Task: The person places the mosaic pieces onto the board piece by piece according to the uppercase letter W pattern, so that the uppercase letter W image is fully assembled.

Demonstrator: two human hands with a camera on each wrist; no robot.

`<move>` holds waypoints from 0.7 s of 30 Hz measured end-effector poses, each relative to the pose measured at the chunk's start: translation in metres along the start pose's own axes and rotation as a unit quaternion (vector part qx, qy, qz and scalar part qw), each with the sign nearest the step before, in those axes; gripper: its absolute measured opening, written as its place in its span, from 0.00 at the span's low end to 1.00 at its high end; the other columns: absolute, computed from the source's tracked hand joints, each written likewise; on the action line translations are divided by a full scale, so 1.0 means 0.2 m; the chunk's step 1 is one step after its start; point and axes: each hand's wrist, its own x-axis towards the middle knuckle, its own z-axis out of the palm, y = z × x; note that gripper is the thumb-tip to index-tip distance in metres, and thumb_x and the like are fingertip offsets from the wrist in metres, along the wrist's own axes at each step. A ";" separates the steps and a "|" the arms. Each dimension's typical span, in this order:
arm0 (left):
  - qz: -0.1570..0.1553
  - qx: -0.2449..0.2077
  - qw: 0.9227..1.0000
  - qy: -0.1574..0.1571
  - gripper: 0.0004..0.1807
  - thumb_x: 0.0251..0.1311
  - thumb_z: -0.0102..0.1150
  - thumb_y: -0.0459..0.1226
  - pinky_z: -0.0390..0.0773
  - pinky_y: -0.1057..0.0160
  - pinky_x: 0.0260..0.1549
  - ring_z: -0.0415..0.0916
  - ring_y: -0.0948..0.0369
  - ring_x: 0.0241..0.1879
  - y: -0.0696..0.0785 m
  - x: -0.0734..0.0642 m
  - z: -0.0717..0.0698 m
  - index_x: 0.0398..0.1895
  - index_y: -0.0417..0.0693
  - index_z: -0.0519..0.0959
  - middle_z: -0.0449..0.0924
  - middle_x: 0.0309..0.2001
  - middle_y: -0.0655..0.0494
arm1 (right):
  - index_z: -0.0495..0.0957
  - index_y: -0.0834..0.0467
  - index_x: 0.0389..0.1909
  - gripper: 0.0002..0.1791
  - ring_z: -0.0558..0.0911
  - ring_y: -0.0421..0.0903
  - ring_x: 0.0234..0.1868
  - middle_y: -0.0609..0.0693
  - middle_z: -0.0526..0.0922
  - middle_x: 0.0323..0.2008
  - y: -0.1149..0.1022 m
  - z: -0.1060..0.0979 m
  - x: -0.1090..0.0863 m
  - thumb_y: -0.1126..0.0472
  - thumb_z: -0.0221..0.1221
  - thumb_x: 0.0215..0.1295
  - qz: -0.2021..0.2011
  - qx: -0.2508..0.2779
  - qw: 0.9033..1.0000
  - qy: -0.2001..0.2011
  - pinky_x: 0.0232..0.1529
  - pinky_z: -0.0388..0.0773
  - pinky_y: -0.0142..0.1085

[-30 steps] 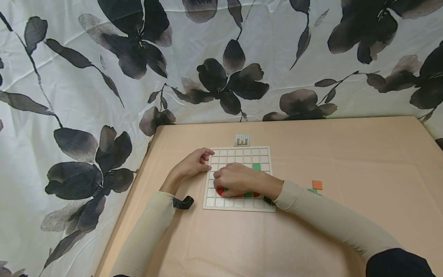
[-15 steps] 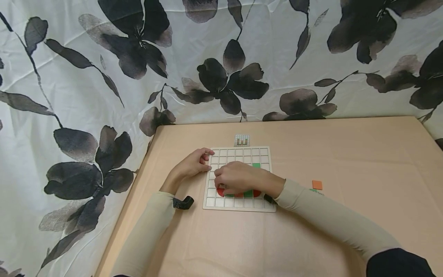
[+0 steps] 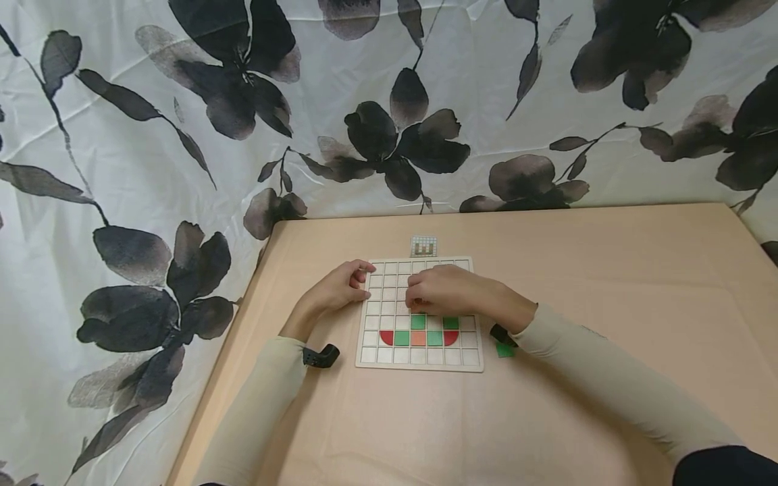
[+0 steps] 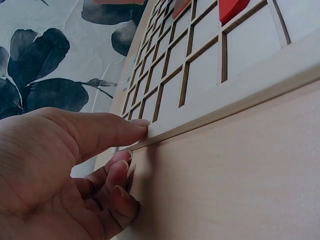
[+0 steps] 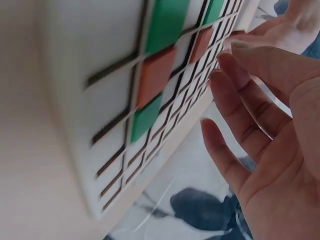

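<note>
My left hand (image 3: 337,289) rests at the upper left side of a white grid board (image 3: 372,354). Its thumb (image 4: 134,129) lies straight on the rim, with the other fingers loosely curled beside the edge. My right hand (image 3: 452,290) hovers low over the board's middle columns. Fingertips (image 5: 224,89) and thumb are bent together beside an orange tile (image 5: 202,45), with nothing clearly visible between them. Below that hand show green tiles (image 3: 402,338), another orange tile (image 3: 418,338) and two rounded red pieces (image 3: 450,337). The hand hides part of the grid from the head view.
A small patterned card (image 3: 423,246) lies just past the board's far edge. Near the right wrist strap (image 3: 503,335) a loose green tile (image 3: 505,349) lies on the table (image 3: 638,283). A floral cloth (image 3: 340,67) hangs behind the table.
My right hand has moved right and away from the body over the board, uncovering lower tiles. The loose green tile shows now; the loose orange one is out of sight. The left hand stays.
</note>
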 end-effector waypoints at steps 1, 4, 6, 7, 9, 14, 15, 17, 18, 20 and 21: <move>0.001 0.001 1.000 0.000 0.27 0.61 0.66 0.27 0.70 0.63 0.41 0.67 0.55 0.42 0.00 0.00 0.00 0.64 0.40 0.72 0.68 0.44 0.47 | 0.87 0.48 0.41 0.05 0.78 0.40 0.34 0.41 0.81 0.36 0.01 -0.01 -0.02 0.58 0.67 0.66 0.006 0.004 1.000 -0.002 0.40 0.78 0.37; 0.003 0.002 1.000 0.001 0.28 0.61 0.66 0.26 0.70 0.63 0.41 0.67 0.54 0.42 0.00 0.00 0.00 0.64 0.40 0.72 0.68 0.43 0.47 | 0.86 0.49 0.42 0.07 0.77 0.40 0.35 0.42 0.81 0.36 0.04 -0.03 -0.10 0.60 0.68 0.65 0.026 0.017 0.999 -0.011 0.40 0.77 0.37; 0.004 0.003 1.000 0.002 0.27 0.61 0.66 0.26 0.69 0.62 0.41 0.67 0.54 0.42 0.00 0.00 0.00 0.64 0.39 0.72 0.67 0.43 0.47 | 0.86 0.50 0.43 0.07 0.76 0.39 0.36 0.43 0.81 0.37 0.07 -0.05 -0.15 0.61 0.68 0.64 0.038 0.020 0.999 -0.019 0.41 0.77 0.38; 0.003 0.003 1.000 0.003 0.27 0.61 0.66 0.26 0.69 0.62 0.41 0.67 0.54 0.42 0.00 0.00 0.00 0.64 0.39 0.72 0.67 0.43 0.47 | 0.86 0.50 0.43 0.08 0.77 0.40 0.36 0.43 0.81 0.37 0.09 -0.05 -0.17 0.61 0.69 0.64 0.041 0.020 0.999 -0.022 0.41 0.77 0.38; 0.000 0.002 1.000 0.004 0.27 0.61 0.66 0.27 0.69 0.62 0.41 0.67 0.54 0.43 0.00 0.00 0.00 0.64 0.39 0.72 0.67 0.43 0.47 | 0.85 0.50 0.42 0.08 0.77 0.40 0.37 0.43 0.81 0.37 0.11 -0.07 -0.21 0.62 0.69 0.63 0.048 0.019 0.998 -0.029 0.41 0.77 0.38; -0.002 -0.003 1.000 0.004 0.27 0.62 0.66 0.27 0.69 0.62 0.41 0.67 0.55 0.43 0.00 -0.01 0.00 0.64 0.39 0.72 0.67 0.43 0.48 | 0.86 0.50 0.43 0.09 0.78 0.40 0.39 0.42 0.81 0.38 0.16 -0.09 -0.33 0.64 0.68 0.62 0.083 0.028 0.995 -0.039 0.42 0.77 0.38; -0.002 -0.003 1.000 0.004 0.27 0.62 0.66 0.27 0.69 0.62 0.41 0.66 0.55 0.43 0.00 0.00 0.00 0.64 0.40 0.72 0.67 0.43 0.48 | 0.86 0.50 0.43 0.09 0.77 0.40 0.39 0.42 0.81 0.38 0.16 -0.10 -0.36 0.64 0.68 0.62 0.092 0.027 0.995 -0.039 0.43 0.77 0.38; -0.003 -0.006 1.000 0.004 0.27 0.62 0.66 0.27 0.69 0.62 0.41 0.66 0.55 0.42 0.00 0.00 0.01 0.64 0.40 0.72 0.66 0.43 0.48 | 0.87 0.50 0.42 0.10 0.77 0.40 0.39 0.42 0.81 0.38 0.18 -0.10 -0.41 0.64 0.69 0.62 0.107 0.026 0.993 -0.037 0.43 0.77 0.39; -0.002 -0.006 1.000 0.004 0.27 0.62 0.66 0.27 0.69 0.63 0.41 0.66 0.55 0.42 0.00 0.00 0.01 0.64 0.40 0.72 0.66 0.43 0.48 | 0.87 0.50 0.42 0.10 0.77 0.40 0.39 0.42 0.81 0.38 0.18 -0.10 -0.44 0.64 0.69 0.61 0.113 0.024 0.993 -0.036 0.44 0.77 0.39; -0.002 -0.007 1.000 0.003 0.27 0.62 0.66 0.27 0.69 0.63 0.41 0.66 0.55 0.42 0.00 0.00 0.00 0.64 0.40 0.72 0.66 0.43 0.48 | 0.87 0.49 0.42 0.10 0.77 0.40 0.39 0.41 0.81 0.38 0.19 -0.12 -0.50 0.63 0.70 0.61 0.124 0.023 0.991 -0.036 0.43 0.77 0.40; -0.002 -0.006 1.000 0.003 0.27 0.62 0.66 0.27 0.69 0.63 0.41 0.66 0.55 0.42 0.00 0.00 0.00 0.65 0.40 0.72 0.67 0.43 0.48 | 0.87 0.49 0.42 0.10 0.77 0.39 0.38 0.41 0.80 0.37 0.20 -0.12 -0.52 0.62 0.71 0.60 0.131 0.024 0.990 -0.036 0.43 0.77 0.39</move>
